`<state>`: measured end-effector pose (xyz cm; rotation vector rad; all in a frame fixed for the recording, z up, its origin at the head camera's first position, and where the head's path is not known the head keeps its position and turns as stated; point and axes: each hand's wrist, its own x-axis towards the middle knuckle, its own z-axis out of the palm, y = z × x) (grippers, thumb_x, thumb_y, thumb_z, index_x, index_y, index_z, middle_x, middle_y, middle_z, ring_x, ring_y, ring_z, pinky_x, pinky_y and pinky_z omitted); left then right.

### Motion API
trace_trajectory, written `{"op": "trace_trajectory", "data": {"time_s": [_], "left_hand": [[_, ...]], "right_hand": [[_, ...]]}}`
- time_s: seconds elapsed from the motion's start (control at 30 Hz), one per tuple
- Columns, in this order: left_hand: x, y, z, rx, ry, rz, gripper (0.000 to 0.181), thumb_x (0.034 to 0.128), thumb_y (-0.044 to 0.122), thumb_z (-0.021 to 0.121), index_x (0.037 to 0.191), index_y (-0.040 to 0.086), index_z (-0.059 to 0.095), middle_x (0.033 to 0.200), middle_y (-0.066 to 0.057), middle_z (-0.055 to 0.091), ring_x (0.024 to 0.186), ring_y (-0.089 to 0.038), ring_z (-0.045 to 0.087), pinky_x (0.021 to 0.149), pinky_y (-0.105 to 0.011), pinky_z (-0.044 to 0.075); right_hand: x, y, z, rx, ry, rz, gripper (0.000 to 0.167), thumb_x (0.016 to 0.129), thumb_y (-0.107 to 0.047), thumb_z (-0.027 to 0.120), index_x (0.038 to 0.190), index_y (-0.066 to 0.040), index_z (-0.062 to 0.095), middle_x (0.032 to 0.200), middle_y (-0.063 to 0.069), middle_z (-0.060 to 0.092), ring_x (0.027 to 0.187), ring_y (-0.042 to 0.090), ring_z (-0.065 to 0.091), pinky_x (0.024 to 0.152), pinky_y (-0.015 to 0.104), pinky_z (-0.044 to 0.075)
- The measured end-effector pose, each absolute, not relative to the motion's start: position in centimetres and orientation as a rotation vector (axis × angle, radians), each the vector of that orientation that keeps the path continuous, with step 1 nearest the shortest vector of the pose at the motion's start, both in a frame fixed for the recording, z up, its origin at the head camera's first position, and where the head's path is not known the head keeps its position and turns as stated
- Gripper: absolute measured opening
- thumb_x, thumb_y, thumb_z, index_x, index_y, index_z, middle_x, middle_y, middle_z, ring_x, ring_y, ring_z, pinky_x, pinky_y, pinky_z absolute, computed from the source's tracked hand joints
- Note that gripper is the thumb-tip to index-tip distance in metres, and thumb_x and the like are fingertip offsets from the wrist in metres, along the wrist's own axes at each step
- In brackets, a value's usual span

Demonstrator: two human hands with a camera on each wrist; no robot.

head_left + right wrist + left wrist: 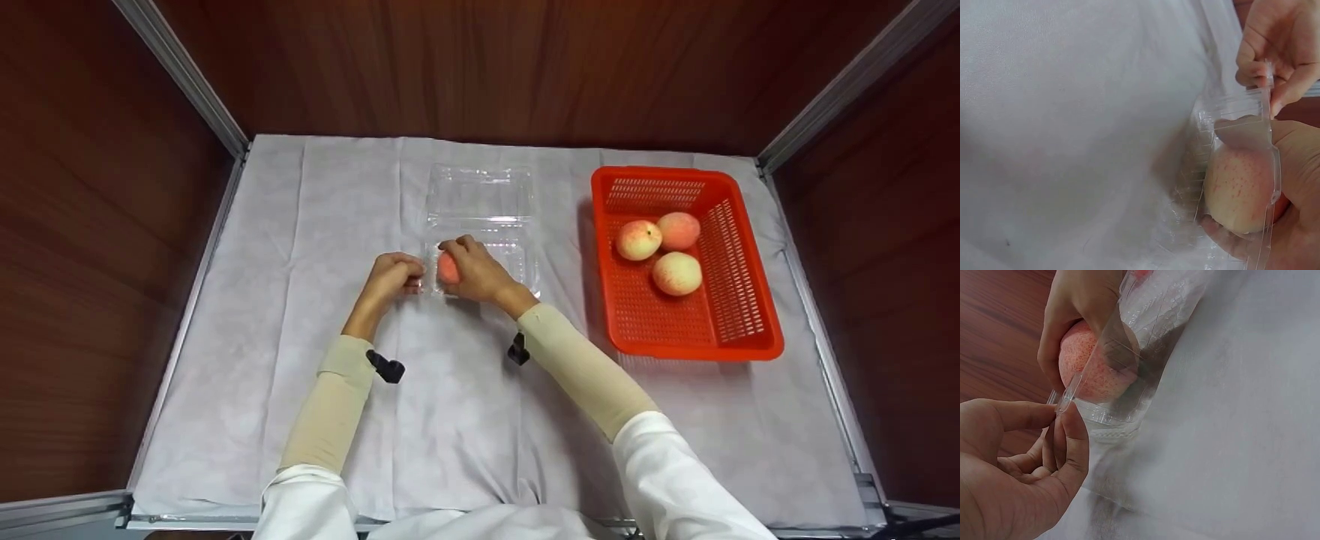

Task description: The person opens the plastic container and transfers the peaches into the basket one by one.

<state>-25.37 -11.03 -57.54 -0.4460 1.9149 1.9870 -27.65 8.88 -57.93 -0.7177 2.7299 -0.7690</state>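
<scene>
A clear plastic clamshell box lies opened out, its lid folded back toward the rear wall. My left hand pinches the rim at the box's left end between thumb and forefinger, as the left wrist view shows. With curled fingers my right hand grips a pink peach down inside the left part of the box. Seen through the box wall in the right wrist view, the peach looks pale with red speckles. Part of it is hidden behind the fingers.
To the right stands a red plastic basket with slotted walls. Three peaches lie in it: a yellowish one, a pinker one and a pale one. A grey-white cloth covers the table, with brown wood panels around.
</scene>
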Motion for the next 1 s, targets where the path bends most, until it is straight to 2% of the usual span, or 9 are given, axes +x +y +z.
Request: {"op": "trace_trajectory", "data": {"time_s": [0.23,0.5,0.8,1.0], "left_hand": [[-25.49,-11.07,-57.45,-0.438,1.915,1.988,0.03,0.0954,-0.002,0.061,0.122,-0.016,0.061,0.071,0.003,0.06,0.06,-0.006,0.058,0.056,-0.019,0.056],[-25.49,-11.13,-57.64,-0.443,1.925,1.983,0.021,0.0948,-0.002,0.06,0.113,-0.011,0.066,0.074,0.002,0.061,0.06,-0.007,0.059,0.056,-0.019,0.056],[-25.2,-11.03,-57.67,-0.416,1.922,2.007,0.026,0.094,-0.003,0.058,0.116,-0.014,0.064,0.069,0.004,0.06,0.058,-0.005,0.058,0.054,-0.018,0.055],[-25.21,-11.06,-57.68,-0.424,1.927,2.003,0.023,0.0933,-0.004,0.059,0.114,-0.012,0.065,0.071,0.003,0.06,0.058,-0.006,0.058,0.054,-0.018,0.055]], "right_hand": [[-27.81,8.87,-58.02,-0.781,2.76,-0.782,0.068,0.089,-0.019,0.086,0.147,-0.005,0.053,0.14,0.023,0.054,0.128,0.041,0.058,0.113,0.05,0.051],[-27.86,8.72,-58.06,-0.792,2.768,-0.741,0.064,0.089,-0.019,0.086,0.143,-0.003,0.054,0.138,0.025,0.055,0.126,0.042,0.059,0.113,0.051,0.051],[-27.87,8.86,-58.12,-0.822,2.773,-0.759,0.061,0.089,-0.018,0.084,0.14,-0.002,0.054,0.134,0.025,0.056,0.122,0.043,0.061,0.109,0.051,0.053],[-27.89,8.94,-58.11,-0.833,2.78,-0.784,0.064,0.087,-0.019,0.086,0.141,-0.002,0.054,0.134,0.025,0.056,0.121,0.041,0.062,0.109,0.051,0.054]]}}
